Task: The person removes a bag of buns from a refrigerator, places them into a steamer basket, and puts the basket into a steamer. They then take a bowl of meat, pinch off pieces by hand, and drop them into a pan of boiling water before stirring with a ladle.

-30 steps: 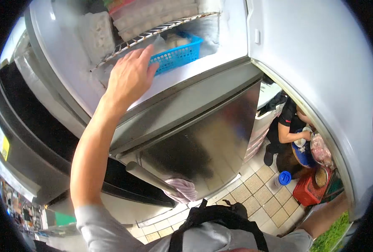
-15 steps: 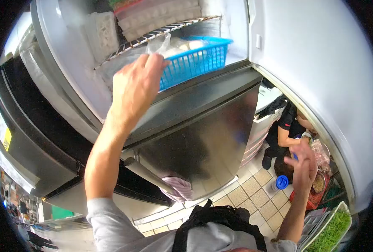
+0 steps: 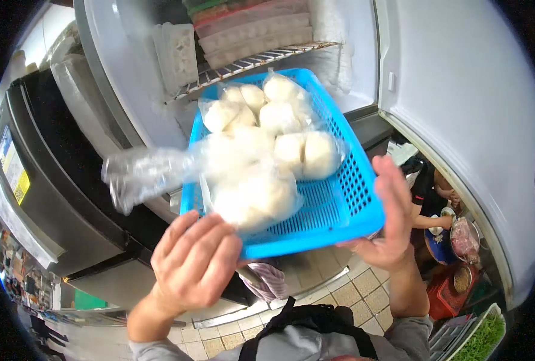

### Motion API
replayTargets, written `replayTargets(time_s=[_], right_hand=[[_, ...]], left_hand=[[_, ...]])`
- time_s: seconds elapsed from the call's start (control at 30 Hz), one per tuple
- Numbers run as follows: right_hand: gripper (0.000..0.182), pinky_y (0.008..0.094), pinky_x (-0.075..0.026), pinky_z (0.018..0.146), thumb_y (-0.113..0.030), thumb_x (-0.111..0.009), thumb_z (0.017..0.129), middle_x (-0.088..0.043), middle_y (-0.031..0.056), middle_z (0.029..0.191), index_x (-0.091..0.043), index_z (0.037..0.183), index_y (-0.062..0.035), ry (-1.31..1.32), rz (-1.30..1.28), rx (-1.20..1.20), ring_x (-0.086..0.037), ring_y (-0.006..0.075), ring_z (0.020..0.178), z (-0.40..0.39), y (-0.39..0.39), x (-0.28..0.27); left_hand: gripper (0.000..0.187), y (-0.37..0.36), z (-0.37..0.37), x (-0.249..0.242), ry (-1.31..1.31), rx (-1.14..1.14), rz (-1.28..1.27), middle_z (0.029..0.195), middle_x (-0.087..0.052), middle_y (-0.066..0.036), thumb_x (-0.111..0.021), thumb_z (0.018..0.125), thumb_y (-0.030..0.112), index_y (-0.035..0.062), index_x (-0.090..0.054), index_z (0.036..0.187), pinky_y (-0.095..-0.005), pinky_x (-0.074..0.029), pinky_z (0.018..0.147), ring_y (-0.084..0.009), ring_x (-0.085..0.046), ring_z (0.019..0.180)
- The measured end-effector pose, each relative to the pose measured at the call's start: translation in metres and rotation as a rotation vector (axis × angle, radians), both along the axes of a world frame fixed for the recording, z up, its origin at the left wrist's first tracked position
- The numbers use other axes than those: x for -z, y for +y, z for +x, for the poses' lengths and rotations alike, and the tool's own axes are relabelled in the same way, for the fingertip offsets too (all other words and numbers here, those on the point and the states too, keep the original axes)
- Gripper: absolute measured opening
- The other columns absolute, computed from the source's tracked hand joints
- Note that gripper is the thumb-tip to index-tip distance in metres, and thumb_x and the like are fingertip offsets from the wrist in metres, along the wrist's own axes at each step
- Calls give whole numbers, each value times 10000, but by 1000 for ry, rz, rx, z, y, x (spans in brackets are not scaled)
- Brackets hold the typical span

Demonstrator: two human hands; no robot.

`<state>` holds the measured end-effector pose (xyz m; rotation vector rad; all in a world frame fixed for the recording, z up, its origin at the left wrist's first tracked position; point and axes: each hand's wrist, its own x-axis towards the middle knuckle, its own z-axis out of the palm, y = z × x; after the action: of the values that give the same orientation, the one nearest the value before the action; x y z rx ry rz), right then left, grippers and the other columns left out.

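A blue plastic basket [image 3: 355, 174] is tilted toward me in front of the freezer compartment. My left hand [image 3: 196, 259] is closed on its near left rim, fingers over the edge. At the near right corner my right hand [image 3: 389, 218] grips the basket from the side, palm under it and fingers up along the wall. Inside lie several round white dough-like balls [image 3: 255, 195] in clear plastic bags. One bag's twisted clear tail [image 3: 147, 174] hangs out over the basket's left side, smeared by motion.
A rusty wire shelf [image 3: 267, 58] holds stacked white trays [image 3: 258, 36] in the freezer. Its open door [image 3: 460, 108] stands on the right. Beyond it, a person [image 3: 427, 198] works beside a bowl of meat [image 3: 463, 240]. A crate of greens [image 3: 481, 337] is at lower right; a striped cloth [image 3: 267, 281] hangs below.
The blue basket has come out of the freezer toward me, showing the bagged balls inside. My right hand has moved from the lower right onto its right side; my left hand has come down with it.
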<state>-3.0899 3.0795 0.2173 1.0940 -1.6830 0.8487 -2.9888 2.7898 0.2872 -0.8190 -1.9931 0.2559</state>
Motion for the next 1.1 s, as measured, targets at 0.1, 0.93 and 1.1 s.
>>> replayTargets(time_s=[0.1,0.93,1.1], right_hand=[[683,501,-431,1066,-157,-845,686,-451,217,1423,-563,1294,-26,-4,56,-86,-439,454,1325,1,-9,1],[324,481,-511,832,-84,-770,570,-559,38,859,-726,891,-72,50,29,-157,-595,277,951,9,-31,-10],[279,459,-512,814,-77,-770,611,-557,27,857,-721,885,-73,48,26,-182,-590,267,954,4,-31,-7]], left_hand=[[243,-11,6,18,-30,-44,-4,921,-683,-76,-732,840,269,53,-678,939,-467,-519,920,-251,-688,925],[565,79,-87,-85,-638,-195,-203,1113,-651,-207,-778,749,166,63,-572,1265,-426,-515,880,-379,-645,1010],[630,62,-104,-71,-668,-230,-216,1112,-612,-182,-767,696,92,73,-501,1267,-428,-505,902,-405,-623,1029]])
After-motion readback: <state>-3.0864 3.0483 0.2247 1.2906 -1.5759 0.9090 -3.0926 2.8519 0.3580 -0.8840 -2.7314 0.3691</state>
